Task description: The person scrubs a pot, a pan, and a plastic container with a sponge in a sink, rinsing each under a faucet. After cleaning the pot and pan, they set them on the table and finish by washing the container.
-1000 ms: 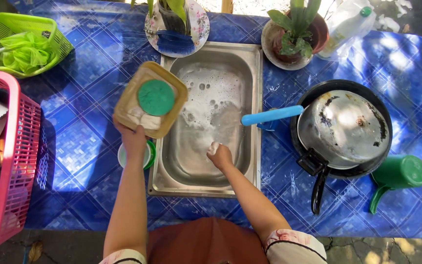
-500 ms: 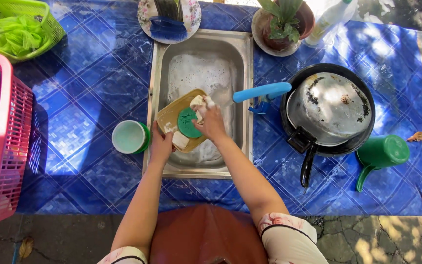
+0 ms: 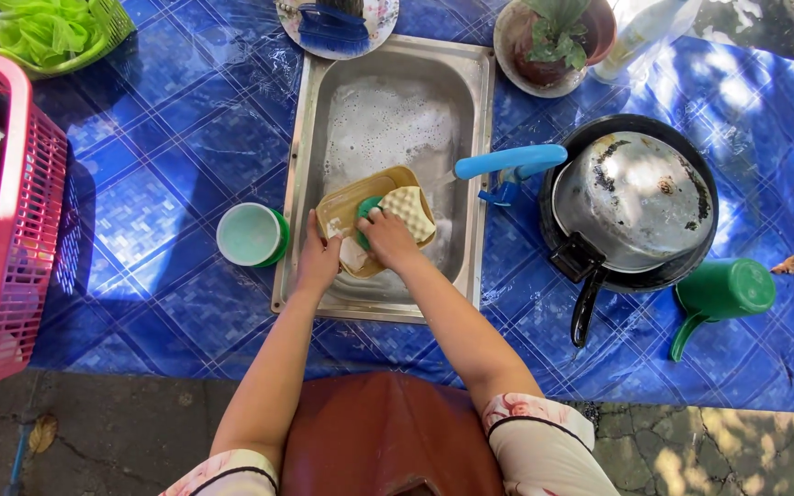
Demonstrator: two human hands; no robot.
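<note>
A tan square dish (image 3: pixel 358 196) with a green round centre (image 3: pixel 367 208) is held tilted over the steel sink (image 3: pixel 301 138), which has soapy foam in it. My left hand (image 3: pixel 317 260) grips the dish's near-left edge. My right hand (image 3: pixel 388 238) presses a pale yellow sponge (image 3: pixel 410 208) against the dish's face, covering most of the green centre.
A small green cup (image 3: pixel 248 234) stands left of the sink. A blue-handled utensil (image 3: pixel 510 162), a black pan with a steel lid (image 3: pixel 634 200) and a green mug (image 3: pixel 726 288) lie to the right. A pink basket (image 3: pixel 20 211) is at far left, potted plants behind.
The dish came from the left of the sink down into it. My right hand rose out of the water with the sponge and now rubs it across the dish.
</note>
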